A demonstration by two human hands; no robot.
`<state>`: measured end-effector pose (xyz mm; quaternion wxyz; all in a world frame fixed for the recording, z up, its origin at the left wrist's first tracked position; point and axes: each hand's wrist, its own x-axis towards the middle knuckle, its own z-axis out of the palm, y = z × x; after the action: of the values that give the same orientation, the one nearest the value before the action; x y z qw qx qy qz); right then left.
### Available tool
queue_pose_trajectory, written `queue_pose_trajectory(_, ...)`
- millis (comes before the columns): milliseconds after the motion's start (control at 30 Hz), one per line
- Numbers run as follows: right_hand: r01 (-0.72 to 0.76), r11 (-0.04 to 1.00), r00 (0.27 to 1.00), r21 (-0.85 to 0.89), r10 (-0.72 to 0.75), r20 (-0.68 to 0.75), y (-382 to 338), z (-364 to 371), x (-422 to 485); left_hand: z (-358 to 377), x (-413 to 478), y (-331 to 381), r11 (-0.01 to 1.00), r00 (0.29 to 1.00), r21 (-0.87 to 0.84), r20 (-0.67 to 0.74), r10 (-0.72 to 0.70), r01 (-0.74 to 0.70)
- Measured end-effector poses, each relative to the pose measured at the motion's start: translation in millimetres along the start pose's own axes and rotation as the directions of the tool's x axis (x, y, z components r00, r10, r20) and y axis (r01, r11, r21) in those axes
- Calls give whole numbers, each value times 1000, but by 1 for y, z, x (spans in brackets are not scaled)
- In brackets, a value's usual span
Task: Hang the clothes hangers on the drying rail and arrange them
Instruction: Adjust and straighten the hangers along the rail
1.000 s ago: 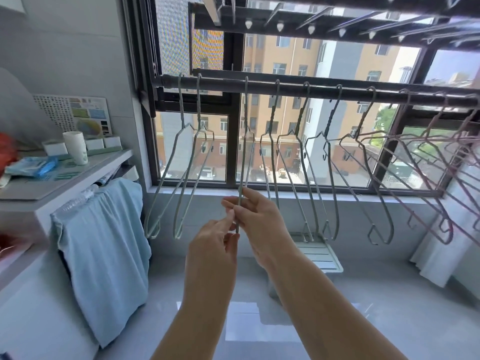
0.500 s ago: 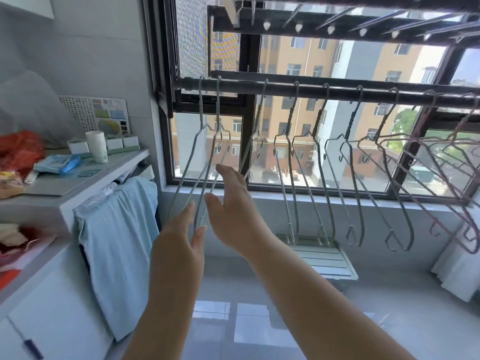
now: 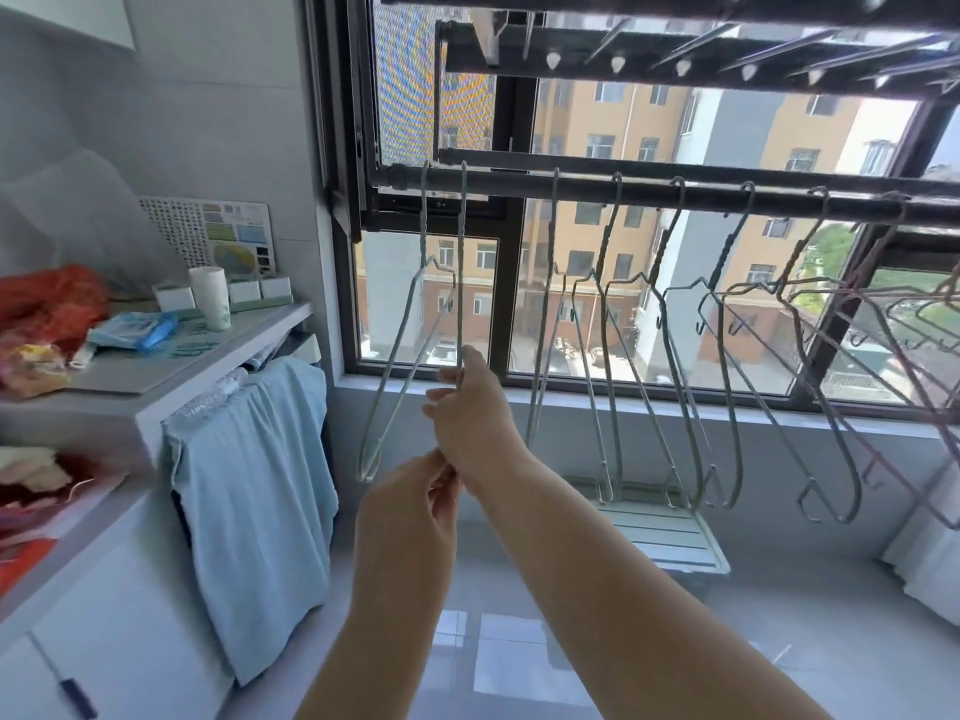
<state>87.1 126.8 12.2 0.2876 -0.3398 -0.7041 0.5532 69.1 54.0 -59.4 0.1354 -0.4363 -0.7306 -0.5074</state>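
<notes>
A dark drying rail (image 3: 649,187) runs across the window. Several pale green wire hangers (image 3: 613,387) hang from it, and pink ones (image 3: 883,324) crowd the right end. Two green hangers hang at the rail's left end; the outer one (image 3: 400,366) hangs free. My right hand (image 3: 470,407) pinches the wire of the second hanger (image 3: 460,283) about halfway down. Below it, my left hand (image 3: 410,517) pinches that hanger's lower end with thumb and fingers.
A white shelf unit (image 3: 171,376) at the left holds a paper cup (image 3: 210,296), packets and a red bag. A light blue cloth (image 3: 254,491) hangs off its front. A white slatted stool (image 3: 660,532) stands under the window, and a folding rack (image 3: 675,49) is overhead.
The view has swung left. Both hands left the third hanger, reached open toward the left end pair, and now pinch the second hanger from the left.
</notes>
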Motion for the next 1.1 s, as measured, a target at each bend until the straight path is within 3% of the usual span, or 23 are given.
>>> queue_pose_trajectory(533, 51, 991, 998, 123, -48, -26, 2, -10, -8, 4, 0, 4, 1000, 1000, -28, 20, 8, -8)
queue_pose_trajectory(667, -13, 985, 999, 171, 19, -35, 3, -10, -6, 1, 0, 4, 999, 998, -41, 58, -4, 7)
queue_pose_trajectory(800, 61, 998, 995, -20, -63, -73, 5, -9, -7, -19, 0, 6, 994, 982, -81, 181, -51, 66)
queue_pose_trajectory(900, 268, 943, 953, -199, -290, -91, 0, -12, -20, -50, 12, 7, 986, 998, -156, 5, -58, 58)
queue_pose_trajectory(1000, 422, 865, 898, -272, -440, -7, -10, -5, -30, -69, 30, -1, 993, 980, -102, -183, -81, 63)
queue_pose_trajectory(1100, 357, 888, 933, -291, -323, 160, -22, 9, -24, -68, 37, -8, 981, 976, -4, -95, -194, 194)
